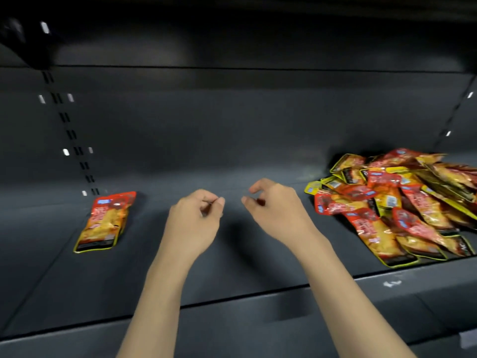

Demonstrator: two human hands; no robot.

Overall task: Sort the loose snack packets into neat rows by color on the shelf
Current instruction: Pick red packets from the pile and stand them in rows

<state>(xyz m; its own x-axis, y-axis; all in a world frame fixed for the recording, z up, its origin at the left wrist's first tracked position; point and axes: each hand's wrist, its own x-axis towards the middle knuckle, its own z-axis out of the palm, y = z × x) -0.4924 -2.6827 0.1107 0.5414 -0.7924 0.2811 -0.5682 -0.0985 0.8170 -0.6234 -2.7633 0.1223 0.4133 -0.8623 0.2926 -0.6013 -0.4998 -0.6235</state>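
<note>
Two bare forearms enter from bottom centre of frame, reaching fwd over the shelf [232, 280], dark grey metal, front lip running across lower frame

Left hand [193, 220]: centre frame, slightly left. Fingers curled in, thumb tip near index tip, narrow grip. Nothing clearly held; a thin pale sliver shows betw. the fingertips but too blurred to tell what it is

Right hand [278, 210]: centre frame, slightly right, same height as left. Fingers loosely curled, thumb and index apart only a little, narrow grip, no packet in it. Small dark-red spot at the palm side, cannot tell what

Both hands hover above bare shelf mid-section, close to each other, not touching, well apart from all packets

Single packet [104, 222]: left of frame, lying flat on shelf, red top w/ blue label patch, orange-yellow body, yellow-edged black bottom. Long axis roughly front-to-back, top end toward back wall. Near the slotted upright [71, 135] at left

Loose pile of packets [397, 202]: right of frame, reaching to frame edge. Mixed red-topped and yellow-edged ones, overlapping at all angles, some face down, no rows. Front ones lie close to the shelf lip

Back wall [232, 125] dark; upper frame in shadow. Some motion blur overall
</note>
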